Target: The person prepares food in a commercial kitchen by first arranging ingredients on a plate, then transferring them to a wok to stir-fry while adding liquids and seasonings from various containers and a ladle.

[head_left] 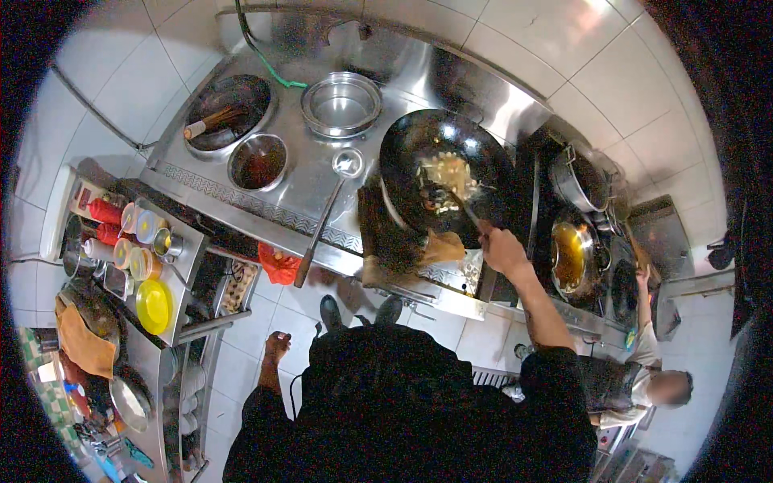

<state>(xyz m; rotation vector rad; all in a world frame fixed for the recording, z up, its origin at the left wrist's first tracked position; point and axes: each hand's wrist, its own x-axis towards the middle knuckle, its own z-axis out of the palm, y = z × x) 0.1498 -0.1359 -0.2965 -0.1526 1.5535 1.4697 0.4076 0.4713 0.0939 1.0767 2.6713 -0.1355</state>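
My right hand (506,251) is closed around the handle of a wok spatula (467,211), whose head is down among the food. Pale chopped pieces (447,175) lie in the middle of a large black wok (411,145) on the range, with some darker bits at their left. My left hand (278,346) hangs low beside my body, over the floor; its fingers are loosely curled and nothing shows in them. A folded brown cloth (443,248) lies at the wok's near edge. A long-handled ladle (328,216) rests on the steel top left of the wok.
Further left stand a steel basin (341,105), a pot of dark red liquid (259,163) and a pan with a brush (216,121). Seasoning tubs and a yellow bowl (155,307) fill the left cart. At right, a co-worker (624,382) reaches toward pans, one holding golden oil (568,253).
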